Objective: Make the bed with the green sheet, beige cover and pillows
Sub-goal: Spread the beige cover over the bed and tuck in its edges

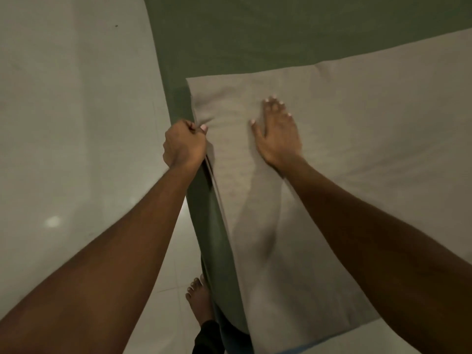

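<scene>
Here, in the head view, the green fabric sheet (255,34) lies flat over the bed and hangs down its left side. Its far part runs out of the picture at the top. On it lies the plain beige fabric cover (370,149), which reaches the bed's left edge and is cut off at the right border. The cover's far edge crosses the bed as a slanted line, and a green band shows beyond it.

The left hand (184,144) is at the left edge of the bed. Its fingers are curled tight round the side edge of the beige fabric cover, and small wrinkles run from the grip. Whether some green cloth is also in this grip I cannot tell, because the fingers hide it. The right hand (277,134) lies flat on the cover, palm down, with straight, slightly spread fingers. It is near the left hand but apart from it.

Lower, a bare foot (200,297) stands on the pale tiled floor (76,98), just beside the hanging sheet, which hides part of it. A dark trouser leg (207,335) is cut off at the bottom border.
</scene>
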